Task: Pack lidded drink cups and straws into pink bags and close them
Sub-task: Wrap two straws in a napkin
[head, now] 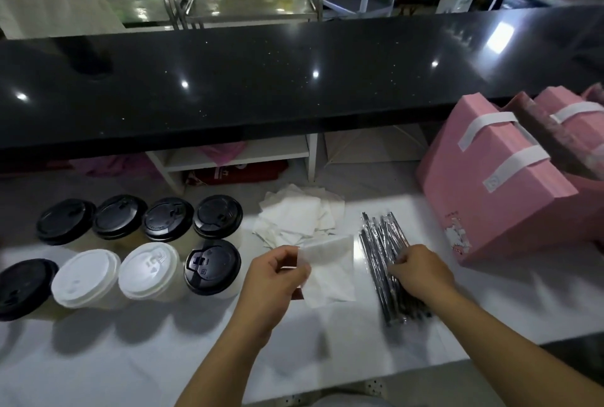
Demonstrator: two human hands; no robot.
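Several lidded cups stand in two rows at the left of the white counter (163, 357); most carry black lids (212, 266), two carry white lids (148, 271). My left hand (274, 279) pinches a white napkin (330, 272) just above the counter. My right hand (418, 272) rests on a pile of wrapped black straws (382, 236), fingers curled onto them. A thick stack of flat pink bags (483, 178), bound with white bands, lies at the right.
A loose heap of white napkins (294, 213) lies behind my hands. A raised black bar top (261, 79) runs across the back. More pink bags (575, 119) sit at the far right. A steel trolley (248, 8) stands beyond the bar.
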